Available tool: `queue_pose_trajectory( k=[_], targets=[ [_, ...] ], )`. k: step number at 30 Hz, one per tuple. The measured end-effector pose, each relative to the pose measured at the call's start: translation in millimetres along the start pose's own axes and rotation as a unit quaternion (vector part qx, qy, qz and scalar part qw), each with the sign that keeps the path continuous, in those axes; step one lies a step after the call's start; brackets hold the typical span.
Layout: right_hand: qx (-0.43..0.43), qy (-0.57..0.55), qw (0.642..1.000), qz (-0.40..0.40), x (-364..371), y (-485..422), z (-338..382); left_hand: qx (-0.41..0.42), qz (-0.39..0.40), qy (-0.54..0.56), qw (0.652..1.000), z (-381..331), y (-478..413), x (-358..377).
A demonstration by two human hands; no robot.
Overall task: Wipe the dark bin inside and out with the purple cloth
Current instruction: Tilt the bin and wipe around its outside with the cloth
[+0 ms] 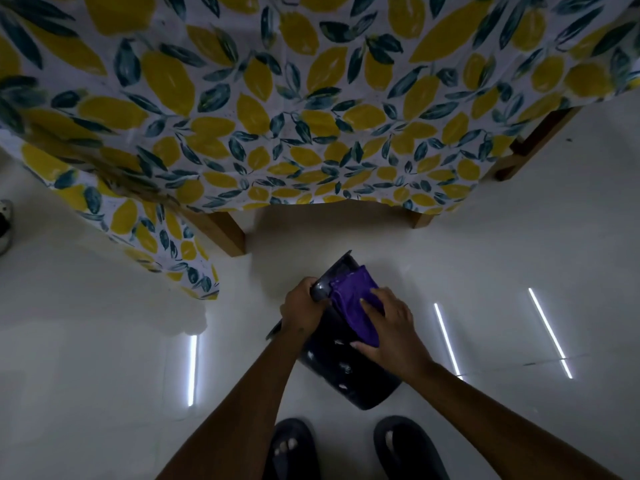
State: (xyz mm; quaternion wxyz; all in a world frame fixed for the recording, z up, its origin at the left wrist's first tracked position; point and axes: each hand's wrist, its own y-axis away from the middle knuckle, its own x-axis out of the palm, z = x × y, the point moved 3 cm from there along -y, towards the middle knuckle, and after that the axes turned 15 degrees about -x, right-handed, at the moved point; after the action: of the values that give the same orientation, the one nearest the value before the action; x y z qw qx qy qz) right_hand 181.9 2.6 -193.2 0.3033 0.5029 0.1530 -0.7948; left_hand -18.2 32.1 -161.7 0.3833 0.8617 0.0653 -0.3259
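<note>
Looking down from head height, a person's two bare arms reach toward a dark bin (341, 365) held tilted just above a pale glossy floor (104, 341), its open end pointing away toward a table. The left hand (302, 306) is clamped around the bin's rim. The right hand (391, 327) lies flat, fingers spread, pressing a purple cloth (351, 299) against the bin's outer wall near the rim (the cloth's top edge folds over the rim). Two dark slippers (294, 448) show at the bottom edge. Beyond, a lemon-print tablecloth (277, 116) drapes over the wooden table (221, 233).
</note>
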Motion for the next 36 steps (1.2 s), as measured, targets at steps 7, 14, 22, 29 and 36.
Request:
queue_pose_trajectory(
  k=[7,14,22,29,36],
  targets=[
    [-0.082,0.019,0.996,0.023,29,-27,4,0.02,0.054,0.008,0.998,28,-11,-7],
    [0.042,-0.044,0.997,-0.052,37,-15,-4,0.026,0.009,0.002,1.0,30,-15,-2],
    [-0.016,0.028,0.999,-0.013,47,-17,14,0.076,0.05,0.0,0.996,37,-14,-8],
    [0.069,-0.027,0.996,-0.051,44,-10,2,0.071,0.039,-0.018,0.997,38,-11,-9],
    [0.025,0.017,0.999,-0.044,43,-29,17,0.076,0.076,-0.019,0.994,43,-15,-7]
  ],
)
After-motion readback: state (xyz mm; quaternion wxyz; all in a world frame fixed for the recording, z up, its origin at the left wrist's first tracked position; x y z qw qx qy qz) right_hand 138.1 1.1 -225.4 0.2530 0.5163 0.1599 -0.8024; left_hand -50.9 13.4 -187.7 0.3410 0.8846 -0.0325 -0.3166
